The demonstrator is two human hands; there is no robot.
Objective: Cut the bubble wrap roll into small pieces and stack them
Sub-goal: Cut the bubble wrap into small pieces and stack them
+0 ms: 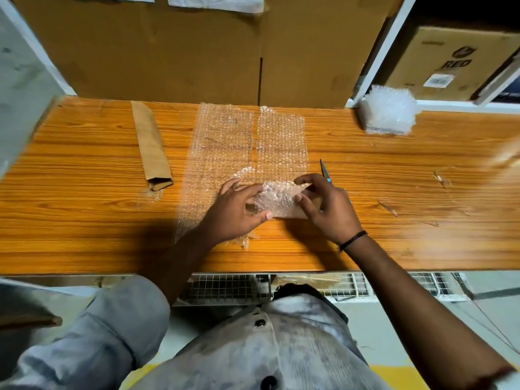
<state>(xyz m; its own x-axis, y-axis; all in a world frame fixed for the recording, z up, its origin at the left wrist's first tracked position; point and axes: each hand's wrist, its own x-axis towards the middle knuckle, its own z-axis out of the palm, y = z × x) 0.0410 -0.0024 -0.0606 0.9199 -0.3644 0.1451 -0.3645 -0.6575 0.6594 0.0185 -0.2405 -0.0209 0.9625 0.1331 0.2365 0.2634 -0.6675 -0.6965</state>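
– Hands first: the left hand (239,212) and right hand (326,206) each pinch one end of a small piece (278,198), low over the tabletop (394,178).
– Where is the big sheet (225,142)?
– It lies flat under and behind the hands, with a slit down the middle.
– Which step is this?
– I think this piece is cut. It should go on the stack (389,112) at the back right.
– And then?
– More cutting. The scissors (324,168) peek out by the right hand. I cannot tell if it holds them too.
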